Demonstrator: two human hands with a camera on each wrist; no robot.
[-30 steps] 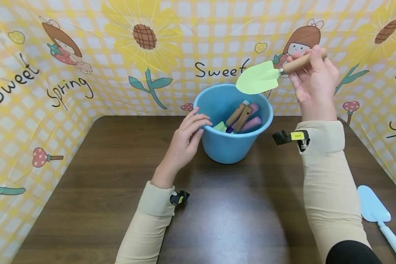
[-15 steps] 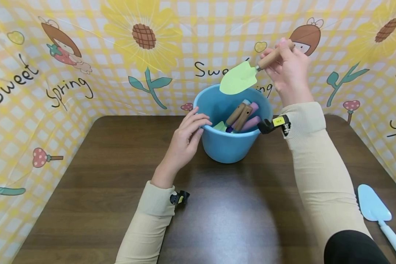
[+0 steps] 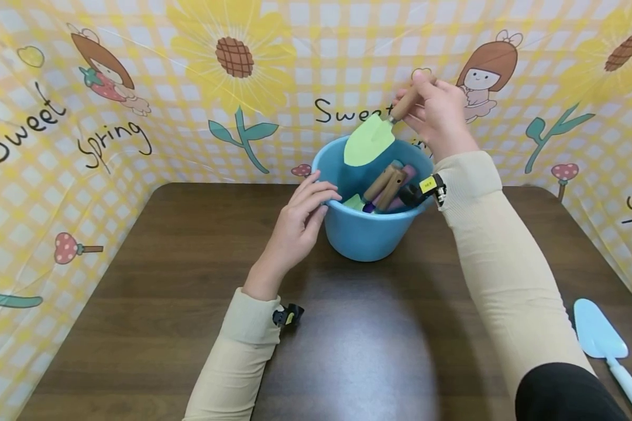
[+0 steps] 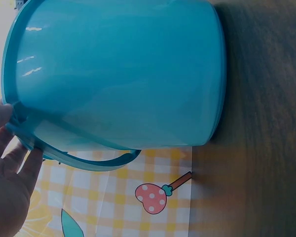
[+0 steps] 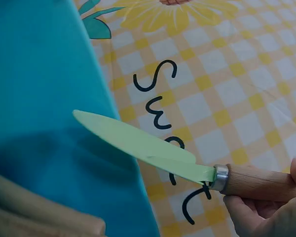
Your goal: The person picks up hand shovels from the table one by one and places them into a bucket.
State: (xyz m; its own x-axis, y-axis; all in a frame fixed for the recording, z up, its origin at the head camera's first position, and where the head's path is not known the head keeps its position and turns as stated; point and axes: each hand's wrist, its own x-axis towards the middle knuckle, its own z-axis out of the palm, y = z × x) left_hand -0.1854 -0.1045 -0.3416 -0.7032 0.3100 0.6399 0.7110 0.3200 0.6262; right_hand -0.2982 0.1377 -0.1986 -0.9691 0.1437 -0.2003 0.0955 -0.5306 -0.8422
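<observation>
My right hand (image 3: 442, 117) grips the wooden handle of a garden trowel (image 3: 370, 140) with a pale green blade. The blade tilts down over the mouth of a blue bucket (image 3: 366, 237), and in the right wrist view the trowel (image 5: 138, 145) appears side-on against the bucket's inner wall. My left hand (image 3: 292, 228) holds the bucket's left rim, fingers over the edge and thumb outside. In the left wrist view that hand (image 4: 12, 182) is beside the bucket's hanging handle (image 4: 98, 163). Inside stand several tools with wooden handles (image 3: 390, 190) and purple handles, their lower ends mostly hidden.
A light blue trowel (image 3: 600, 330) lies on the brown wooden table (image 3: 189, 280) at the right, near my right sleeve. A yellow checked cloth (image 3: 274, 88) with flower prints rises behind the bucket and along both sides.
My right hand has carried the green trowel leftward, and its blade has tipped further down, over the bucket's mouth. My left hand stays at the rim.
</observation>
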